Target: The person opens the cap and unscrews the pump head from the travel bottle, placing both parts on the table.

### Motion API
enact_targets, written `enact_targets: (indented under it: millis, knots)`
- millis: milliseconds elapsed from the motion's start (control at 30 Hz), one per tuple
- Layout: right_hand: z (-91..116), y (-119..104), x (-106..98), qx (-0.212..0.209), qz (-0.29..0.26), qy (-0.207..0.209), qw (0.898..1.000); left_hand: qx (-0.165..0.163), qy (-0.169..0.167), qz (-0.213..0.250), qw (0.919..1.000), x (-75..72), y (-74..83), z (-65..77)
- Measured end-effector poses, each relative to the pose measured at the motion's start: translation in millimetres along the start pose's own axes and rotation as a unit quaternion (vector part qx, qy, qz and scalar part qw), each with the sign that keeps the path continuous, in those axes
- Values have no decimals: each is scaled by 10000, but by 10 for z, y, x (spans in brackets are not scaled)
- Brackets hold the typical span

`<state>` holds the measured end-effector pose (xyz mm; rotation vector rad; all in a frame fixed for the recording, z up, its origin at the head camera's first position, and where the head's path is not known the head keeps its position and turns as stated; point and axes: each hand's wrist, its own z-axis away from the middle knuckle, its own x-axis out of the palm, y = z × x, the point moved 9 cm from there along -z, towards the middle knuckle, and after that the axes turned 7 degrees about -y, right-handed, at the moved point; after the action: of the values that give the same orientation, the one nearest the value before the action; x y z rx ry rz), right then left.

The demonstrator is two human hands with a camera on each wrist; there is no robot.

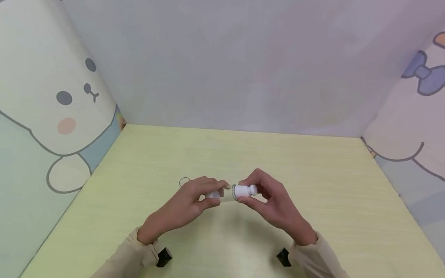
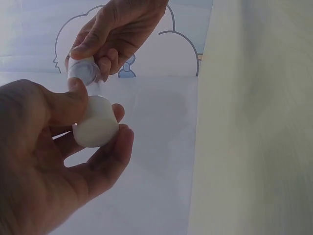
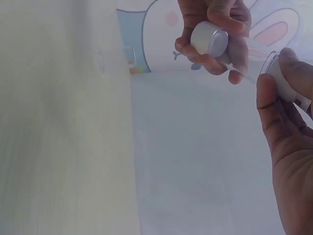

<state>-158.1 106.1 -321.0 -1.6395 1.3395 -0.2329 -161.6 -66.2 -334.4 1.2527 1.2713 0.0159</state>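
Note:
Both hands hold a small cylindrical bottle lying sideways in the air above the table. Its white left end [image 2: 96, 126] sits between the thumb and fingers of my left hand [image 1: 184, 202]. A see-through section [image 1: 227, 197] spans the gap from there toward the other end. With thumb and fingers, my right hand [image 1: 276, 200] pinches a white top part [image 1: 242, 191], which has a narrow neck and a small knob facing right. A clear rim edges that top on the side facing the left hand. How the two parts join is blurred.
A clear, round-rimmed piece [image 1: 184, 180] lies on the pale yellow table [image 1: 167, 154], just behind my left hand. A plain wall [image 1: 226, 77] stands at the back, with cartoon-printed panels on both sides. Black devices [image 1: 164, 257] are worn at the wrists.

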Motion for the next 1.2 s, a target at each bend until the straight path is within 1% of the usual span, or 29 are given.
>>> enact_targets:
  millis: [33,100,167,233,300,367,467,533,633,767,867,1067,1200]
  knots:
    - [-4,-21,-7,-76,1,-48,10000,-15,-52,25,10000,8,1,-4]
    - [-13,-44,-19,-179,-38,-135,9997,27,-18,-113,9999,1,22,-9]
    - [-20,-46,-26,-193,-140,-214,9995,59,105,-308,9995,-17,52,-10]
    - [-26,-33,-24,-104,-265,-272,9992,66,280,-508,9983,-46,76,-6]
    - [-26,-8,-14,72,-399,-301,9987,4,449,-665,9968,-76,81,3]
    - [-16,40,-16,391,-502,-250,9977,-103,563,-734,9957,-89,69,9]
    - [14,121,-30,896,-524,-65,9946,-227,589,-715,9954,-68,46,10]
    - [35,171,-43,1191,-474,98,9917,-228,580,-657,9959,-44,42,9]
    - [51,205,-63,1400,-316,326,9891,-150,561,-574,9967,-10,52,1]
    - [51,199,-81,1392,-266,486,9887,-87,582,-550,9968,8,59,-5]
    - [35,184,-81,1295,-325,446,9900,-115,553,-551,9969,18,45,-3]
    - [-7,150,-23,1085,-619,47,9922,-198,353,-552,9977,54,1,-15]
    - [-20,99,34,751,-623,-278,9948,-168,177,-585,9980,92,-3,-31]
